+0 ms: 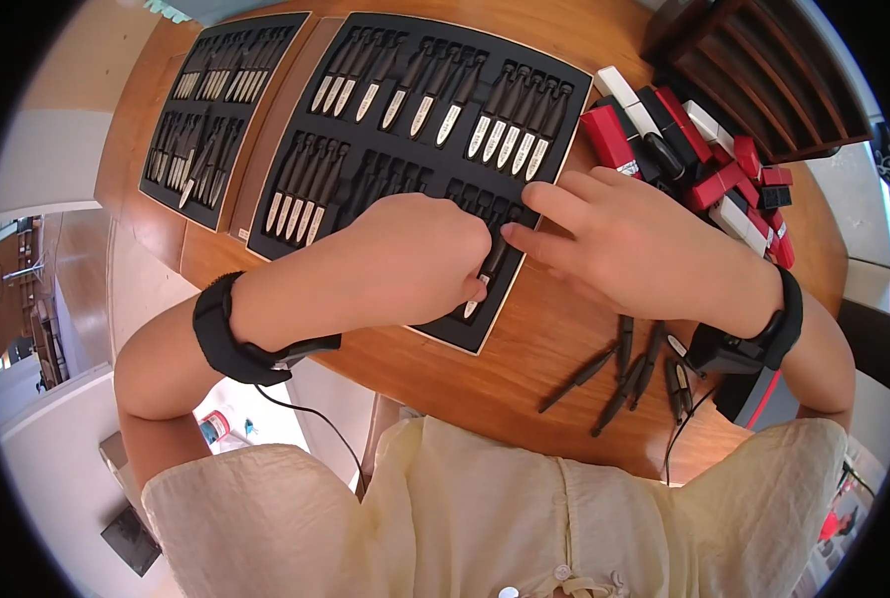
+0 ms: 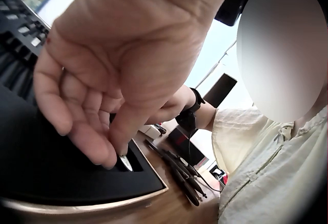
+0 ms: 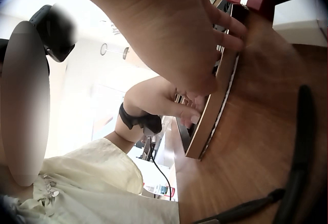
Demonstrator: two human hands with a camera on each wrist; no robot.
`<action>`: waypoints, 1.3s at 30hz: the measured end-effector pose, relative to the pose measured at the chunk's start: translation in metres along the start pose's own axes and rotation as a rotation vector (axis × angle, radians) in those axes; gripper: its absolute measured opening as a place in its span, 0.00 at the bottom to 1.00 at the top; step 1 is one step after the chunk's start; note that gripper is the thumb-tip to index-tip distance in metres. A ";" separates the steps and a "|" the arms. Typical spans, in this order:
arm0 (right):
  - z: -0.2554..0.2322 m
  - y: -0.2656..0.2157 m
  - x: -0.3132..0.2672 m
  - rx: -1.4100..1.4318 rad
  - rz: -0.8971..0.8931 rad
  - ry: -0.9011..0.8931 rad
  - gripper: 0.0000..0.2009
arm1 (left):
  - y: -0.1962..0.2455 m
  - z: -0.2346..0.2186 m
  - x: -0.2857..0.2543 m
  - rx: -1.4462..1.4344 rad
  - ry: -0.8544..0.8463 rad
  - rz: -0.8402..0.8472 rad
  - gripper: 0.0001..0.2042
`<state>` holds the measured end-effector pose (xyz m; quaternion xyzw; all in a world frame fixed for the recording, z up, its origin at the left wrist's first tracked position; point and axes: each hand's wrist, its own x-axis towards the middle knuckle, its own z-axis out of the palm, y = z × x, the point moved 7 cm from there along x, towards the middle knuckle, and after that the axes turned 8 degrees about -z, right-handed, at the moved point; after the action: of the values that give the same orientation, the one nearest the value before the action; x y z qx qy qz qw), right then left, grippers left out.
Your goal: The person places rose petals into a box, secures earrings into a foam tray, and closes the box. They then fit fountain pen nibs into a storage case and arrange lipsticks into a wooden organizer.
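The left hand point(image 1: 405, 254), its fingers bent inward, has its thumb on the pale labelled end of a slim black pen point(image 1: 494, 259); whether the fingers pinch it or only press it cannot be told. That pen lies lengthwise at the lower right corner of a wide black-lined case with a thin pale-gold rim point(image 1: 370, 136), just inside the right edge. The right hand point(image 1: 619, 234) reaches across that edge with its fingers loosely bent and spread apart, the lowest fingertip near the pen's upper end; whether they touch is unclear. In the right wrist view, the case's side wall stands up from the brown wooden surface point(image 1: 465, 399), with a stretch of wood alongside. Wood also shows between the case's right edge and the scattered dark slim pens point(image 1: 619, 401) below the right hand, and in a band between the case's near edge and the person. A second, narrower black-lined case point(image 1: 205, 211) filled with rows of pens sits to the left. On the far right, a heap of red, white and black boxes point(image 1: 714, 184) hems in the right hand's outer side, beside a dark brown slatted wooden rack point(image 1: 754, 75).
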<state>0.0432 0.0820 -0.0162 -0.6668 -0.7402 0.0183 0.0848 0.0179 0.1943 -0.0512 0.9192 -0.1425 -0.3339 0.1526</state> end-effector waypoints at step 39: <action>0.000 0.009 0.011 0.141 -0.038 -0.020 0.11 | 0.003 0.011 -0.004 0.039 -0.063 0.104 0.08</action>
<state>0.0509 0.0943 -0.0166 -0.6449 -0.7504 0.0753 0.1243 0.0076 0.1914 -0.0559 0.9024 -0.2011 -0.3514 0.1474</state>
